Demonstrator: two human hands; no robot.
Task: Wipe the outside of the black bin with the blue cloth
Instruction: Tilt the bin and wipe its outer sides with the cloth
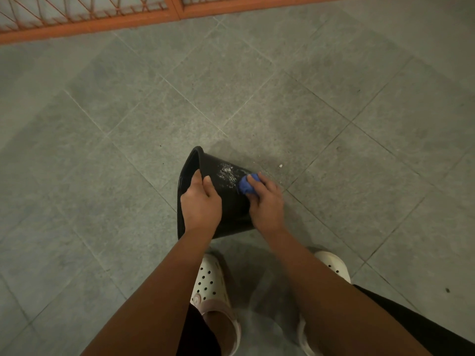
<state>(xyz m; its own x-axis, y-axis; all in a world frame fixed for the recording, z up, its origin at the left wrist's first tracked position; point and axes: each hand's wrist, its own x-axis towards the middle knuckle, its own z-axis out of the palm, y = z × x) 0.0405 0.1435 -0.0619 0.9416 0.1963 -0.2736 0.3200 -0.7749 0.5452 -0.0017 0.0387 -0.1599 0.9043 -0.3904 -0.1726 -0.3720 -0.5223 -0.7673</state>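
The black bin [232, 201] lies tipped on its side on the grey tiled floor, its open mouth facing left. My left hand [201, 204] grips the bin's rim, fingers curled over the edge. My right hand [266, 201] holds a bunched blue cloth [248, 185] pressed against the bin's outer wall near its base end. A patch of white specks [227, 173] marks the wall just left of the cloth.
My two feet in white clogs [210, 281] stand right behind the bin. An orange metal gate frame [102, 24] runs along the far edge of the floor. A few white crumbs [280, 166] lie on the tiles beside the bin.
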